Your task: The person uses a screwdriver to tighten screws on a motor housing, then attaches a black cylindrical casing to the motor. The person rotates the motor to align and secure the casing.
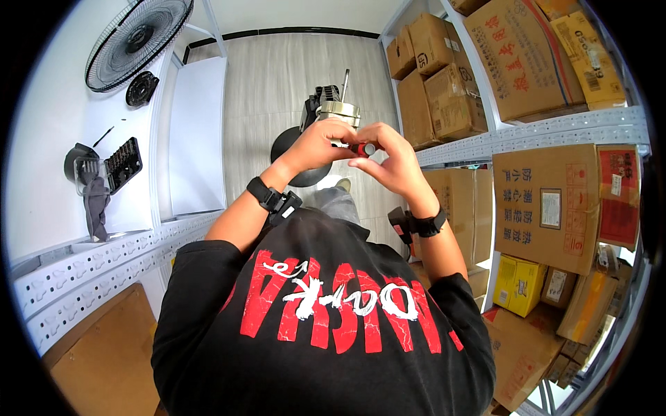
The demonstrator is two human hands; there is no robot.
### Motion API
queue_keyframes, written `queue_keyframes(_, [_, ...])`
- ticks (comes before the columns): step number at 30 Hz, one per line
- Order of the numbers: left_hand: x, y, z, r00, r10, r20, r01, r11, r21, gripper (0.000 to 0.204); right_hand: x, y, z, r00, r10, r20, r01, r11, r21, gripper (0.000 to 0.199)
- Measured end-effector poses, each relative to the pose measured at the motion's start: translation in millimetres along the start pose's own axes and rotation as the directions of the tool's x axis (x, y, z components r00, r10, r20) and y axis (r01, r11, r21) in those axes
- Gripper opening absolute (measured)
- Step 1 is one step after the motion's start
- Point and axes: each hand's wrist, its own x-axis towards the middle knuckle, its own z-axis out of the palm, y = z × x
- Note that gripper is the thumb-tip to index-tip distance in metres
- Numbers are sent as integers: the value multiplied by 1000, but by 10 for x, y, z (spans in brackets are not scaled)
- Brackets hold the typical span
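My left hand [320, 144] is closed, its fingers curled in front of a fan motor [340, 111] with a pale metal casing and a thin shaft pointing up. What those fingers grip is hidden. Close beside it, my right hand [394, 161] curls round a small red-and-black handle [359, 148] with a pale round end, seemingly a screwdriver's; its far end is covered by my left hand. Black parts [316, 104] join the motor on its left. A round black base [283, 144] lies below, partly behind my left wrist.
At left, a white table bears a black fan grille [125, 52], a small round black part [141, 89], an opened bit case [123, 164] and a grey cloth [96, 211]. Metal shelves [458, 156] with cardboard boxes [548, 208] stand close on the right.
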Motion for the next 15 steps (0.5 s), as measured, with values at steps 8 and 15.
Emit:
queue_keyframes(8, [13,-26,-36,998,37,57,-39,999,28,25,-97,192,-59,999,-44,22,46,995,-92,20])
queue_keyframes(15, [21,51,-19,998,70,-1,-70,992,102,18,-115,137,77,995,-96,9,96,989,-117,25])
